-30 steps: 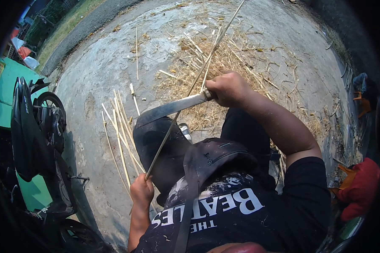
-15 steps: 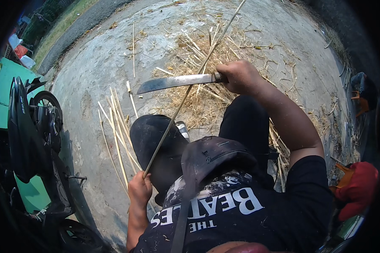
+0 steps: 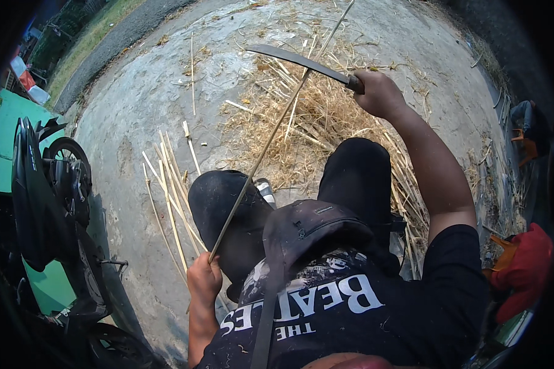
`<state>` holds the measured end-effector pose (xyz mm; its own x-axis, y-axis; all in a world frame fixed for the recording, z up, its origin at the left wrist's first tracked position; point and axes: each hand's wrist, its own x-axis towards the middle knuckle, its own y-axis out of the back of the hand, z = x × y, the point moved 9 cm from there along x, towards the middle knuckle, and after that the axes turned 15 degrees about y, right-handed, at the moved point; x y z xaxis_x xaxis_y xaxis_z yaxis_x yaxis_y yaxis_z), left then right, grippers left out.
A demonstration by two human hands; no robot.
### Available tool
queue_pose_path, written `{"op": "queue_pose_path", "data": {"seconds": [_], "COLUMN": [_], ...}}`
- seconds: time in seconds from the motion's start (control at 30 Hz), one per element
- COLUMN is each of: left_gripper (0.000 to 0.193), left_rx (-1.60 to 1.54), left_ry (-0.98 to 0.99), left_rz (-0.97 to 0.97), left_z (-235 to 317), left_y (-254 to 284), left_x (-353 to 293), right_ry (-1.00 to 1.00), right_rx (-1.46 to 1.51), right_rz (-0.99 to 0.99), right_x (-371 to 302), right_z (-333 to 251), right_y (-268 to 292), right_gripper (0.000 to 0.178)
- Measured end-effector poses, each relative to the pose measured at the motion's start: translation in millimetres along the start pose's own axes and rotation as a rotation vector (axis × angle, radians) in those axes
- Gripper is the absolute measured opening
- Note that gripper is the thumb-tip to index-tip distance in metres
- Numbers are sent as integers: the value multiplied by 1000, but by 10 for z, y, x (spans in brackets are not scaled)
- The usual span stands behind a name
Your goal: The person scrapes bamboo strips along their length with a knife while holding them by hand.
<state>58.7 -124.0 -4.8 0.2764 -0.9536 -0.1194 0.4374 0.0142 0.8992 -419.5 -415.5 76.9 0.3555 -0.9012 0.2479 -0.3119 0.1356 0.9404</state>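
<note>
My left hand [image 3: 204, 275] is closed round the lower end of a long, thin bamboo strip [image 3: 250, 176], beside my left knee. The strip slants up and away to the right, past the far side of the shavings. In my right hand [image 3: 378, 93] I grip the dark handle of a machete [image 3: 295, 58]. Its long curved blade points left and crosses the strip's upper part; whether the edge touches it, I cannot tell. Under the strip and blade lies a heap of pale shavings [image 3: 326, 111] mixed with several split strips.
Several pale bamboo strips [image 3: 172, 200] lie left of my left knee, and a bundle of strips [image 3: 412, 190] lies right of my right knee. A black motorcycle [image 3: 49, 197] stands at the left. A red cloth [image 3: 526, 270] drapes over an orange-brown object at the right.
My right hand has moved the machete farther away along the strip, and the blade is now tilted. My left hand stays in place on the strip.
</note>
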Motion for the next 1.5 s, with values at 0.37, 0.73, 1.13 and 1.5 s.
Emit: {"op": "queue_pose_path", "data": {"seconds": [0.37, 0.73, 1.13, 1.5], "left_gripper": [21, 23, 24, 24], "left_rx": [51, 5, -27, -102], "left_ry": [51, 42, 63, 49], "left_rz": [-43, -117, -132, -129], "left_z": [-18, -20, -21, -4], "left_y": [2, -1, -24, 42], "left_x": [57, 81, 77, 98], "right_ry": [66, 405, 213, -28], "right_rx": [156, 95, 155, 309], "right_rz": [-305, -339, -245, -272], "right_x": [52, -174, 21, 270], "right_z": [-639, -1604, -1300, -823], "right_y": [-534, -772, -660, -717], "right_gripper": [19, 13, 17, 25]}}
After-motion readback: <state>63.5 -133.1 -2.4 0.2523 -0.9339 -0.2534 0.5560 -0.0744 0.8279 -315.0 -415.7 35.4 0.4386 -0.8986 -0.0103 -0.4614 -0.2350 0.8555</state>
